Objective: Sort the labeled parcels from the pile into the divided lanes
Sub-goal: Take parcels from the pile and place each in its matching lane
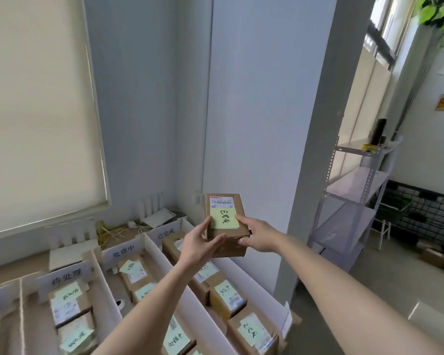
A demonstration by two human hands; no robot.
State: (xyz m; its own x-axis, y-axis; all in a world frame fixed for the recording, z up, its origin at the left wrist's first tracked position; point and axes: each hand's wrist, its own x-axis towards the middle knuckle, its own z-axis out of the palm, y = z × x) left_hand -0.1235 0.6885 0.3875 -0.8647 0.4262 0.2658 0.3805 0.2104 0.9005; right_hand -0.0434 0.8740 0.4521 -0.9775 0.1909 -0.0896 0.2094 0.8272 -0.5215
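Note:
A brown cardboard parcel point(237, 208) with a white barcode label and a yellow handwritten note is held up in the air over the far end of the right lane. My left hand point(199, 243) grips its left side, thumb on the note. My right hand point(258, 235) grips its right side. Below run white-walled lanes point(162, 262) with handwritten signs. Labeled parcels lie in the left lane point(69, 303), the middle lane point(136, 272) and the right lane point(226, 295).
A grey pillar point(310, 149) stands just right of the lanes. A metal shelf rack point(354, 196) is farther right. Behind the lanes lie cables and a white device point(159, 216) near the wall corner. A window blind point(36, 111) fills the left.

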